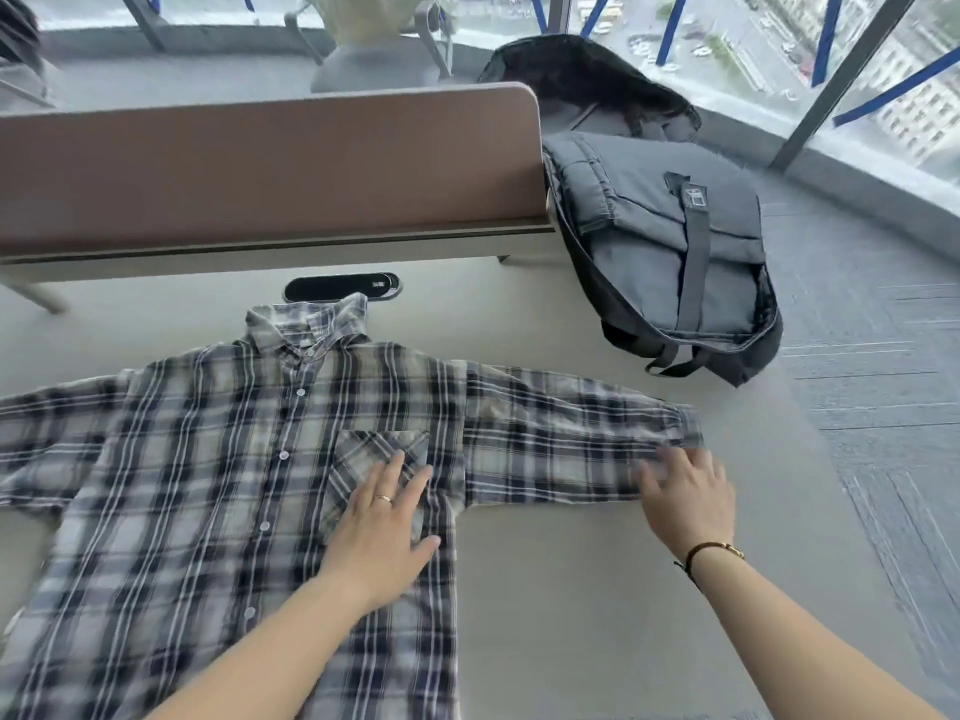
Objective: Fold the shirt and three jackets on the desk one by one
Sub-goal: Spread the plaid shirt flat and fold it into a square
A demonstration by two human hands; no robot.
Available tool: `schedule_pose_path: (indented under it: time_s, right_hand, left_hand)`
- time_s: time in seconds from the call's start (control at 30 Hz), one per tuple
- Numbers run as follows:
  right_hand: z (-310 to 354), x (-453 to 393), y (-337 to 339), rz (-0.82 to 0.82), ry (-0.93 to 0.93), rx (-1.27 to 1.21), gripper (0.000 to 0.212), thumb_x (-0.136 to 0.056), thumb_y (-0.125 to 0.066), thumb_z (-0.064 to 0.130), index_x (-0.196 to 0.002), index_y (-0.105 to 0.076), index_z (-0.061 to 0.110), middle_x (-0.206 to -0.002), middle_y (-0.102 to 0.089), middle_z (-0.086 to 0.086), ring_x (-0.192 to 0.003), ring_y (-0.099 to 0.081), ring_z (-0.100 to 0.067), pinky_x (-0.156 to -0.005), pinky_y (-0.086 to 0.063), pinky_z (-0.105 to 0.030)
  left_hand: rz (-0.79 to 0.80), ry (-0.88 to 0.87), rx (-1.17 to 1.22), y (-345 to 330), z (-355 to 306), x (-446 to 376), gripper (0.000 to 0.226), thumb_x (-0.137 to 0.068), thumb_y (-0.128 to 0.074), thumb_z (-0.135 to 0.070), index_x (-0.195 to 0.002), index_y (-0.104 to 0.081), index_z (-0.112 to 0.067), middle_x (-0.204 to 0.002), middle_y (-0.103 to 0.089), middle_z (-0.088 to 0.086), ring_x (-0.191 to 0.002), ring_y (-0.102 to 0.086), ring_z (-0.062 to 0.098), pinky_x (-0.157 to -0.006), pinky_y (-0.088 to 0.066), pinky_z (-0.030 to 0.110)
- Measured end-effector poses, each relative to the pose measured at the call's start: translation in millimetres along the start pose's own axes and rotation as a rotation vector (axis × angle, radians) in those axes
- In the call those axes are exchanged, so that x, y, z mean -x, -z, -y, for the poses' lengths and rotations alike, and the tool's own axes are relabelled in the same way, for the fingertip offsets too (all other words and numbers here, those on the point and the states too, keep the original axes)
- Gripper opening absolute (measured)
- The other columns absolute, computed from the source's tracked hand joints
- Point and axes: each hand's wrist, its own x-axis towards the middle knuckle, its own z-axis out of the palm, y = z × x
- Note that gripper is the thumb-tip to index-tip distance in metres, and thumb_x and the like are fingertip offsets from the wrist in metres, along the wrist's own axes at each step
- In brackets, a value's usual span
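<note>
No readable writing anywhere — the tag inside the collar (306,330) is too small to make out, and the buckle patch on the grey bag (670,246) shows no legible mark.

Shirt (208,459): plaid, dark and pale checks, lying front-up and buttoned on the desk (571,563), collar toward the divider (260,163). One sleeve (561,449) is stretched out flat toward the desk's right edge; the other runs off the left side of the view.

Left hand (384,522): flat, palm down, fingers straight and spread, pressing on the chest pocket (379,470). It grips nothing. Ring on one finger.

Right hand (685,496): motion-blurred, fingers extended over the lower edge of the sleeve close to the cuff (685,423). Looks like fingertips touching the cloth, nothing curled round it, though the blur stops me from being sure of a pinch. Thin dark cord with a small gold piece on that wrist.

The two hands sit side by side at about the same depth, the shirt's side seam and armpit between them.

Rest:
- black oval cable port (343,288) in the desk just behind the collar, partly covered by it
- grey bag at the desk's far right corner, strap down its front
- a dark jacket (587,80) heaped behind the bag
- windows beyond — street far below.
</note>
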Motion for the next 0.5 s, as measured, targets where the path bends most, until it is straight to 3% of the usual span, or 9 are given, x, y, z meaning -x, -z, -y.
schedule_pose_path:
  time_s: [0.1,0.2,0.27,0.4,0.5]
  right_hand:
    - [-7,-30,13,-0.024,-0.038,-0.045,0.051,-0.098,-0.047,0.051,-0.14,-0.047,0.022,-0.145,-0.045,-0.013,-0.135,-0.039,-0.034,-0.113,-0.03,-0.047]
    - [-5,-60,19,0.072,-0.087,-0.058,0.058,-0.101,-0.038,0.054,-0.15,-0.034,0.025,-0.161,-0.027,-0.012,-0.147,-0.023,-0.032,-0.12,-0.017,-0.05]
    - [-4,-74,22,0.129,-0.092,-0.006,0.057,-0.1,-0.041,0.053,-0.149,-0.038,0.025,-0.161,-0.025,-0.011,-0.148,-0.022,-0.032,-0.12,-0.015,-0.049]
    - [-13,-83,24,0.133,-0.11,-0.035,0.031,-0.092,-0.055,0.03,-0.12,-0.06,0.018,-0.139,-0.046,-0.014,-0.129,-0.041,-0.036,-0.111,-0.031,-0.044]
    - [-14,-76,32,0.086,-0.128,-0.368,0.014,-0.091,-0.06,0.02,-0.102,-0.057,0.011,-0.11,-0.062,-0.013,-0.101,-0.054,-0.034,-0.083,-0.043,-0.037]
  left_hand:
    - [-0.006,-0.019,-0.01,5,-20,-9,0.081,-0.1,-0.044,-0.058,-0.16,0.006,-0.036,-0.163,0.032,-0.001,-0.152,0.023,0.023,-0.126,-0.003,0.046]
    - [-0.002,-0.02,-0.021,10,-31,-13,0.08,-0.1,-0.044,-0.056,-0.16,0.005,-0.035,-0.163,0.031,0.001,-0.153,0.022,0.024,-0.127,-0.004,0.046]
    - [-0.005,-0.013,-0.025,13,-34,-13,0.079,-0.1,-0.045,-0.055,-0.16,0.003,-0.035,-0.164,0.029,0.001,-0.153,0.02,0.024,-0.126,-0.004,0.045]
    - [0.011,0.013,-0.016,15,-33,-11,0.079,-0.099,-0.046,-0.057,-0.16,0.001,-0.037,-0.164,0.03,-0.005,-0.154,0.017,0.023,-0.126,-0.008,0.046]
    - [0.007,0.04,0.002,19,-31,-10,0.079,-0.098,-0.048,-0.057,-0.16,-0.002,-0.037,-0.166,0.025,-0.004,-0.155,0.013,0.024,-0.126,-0.011,0.047]
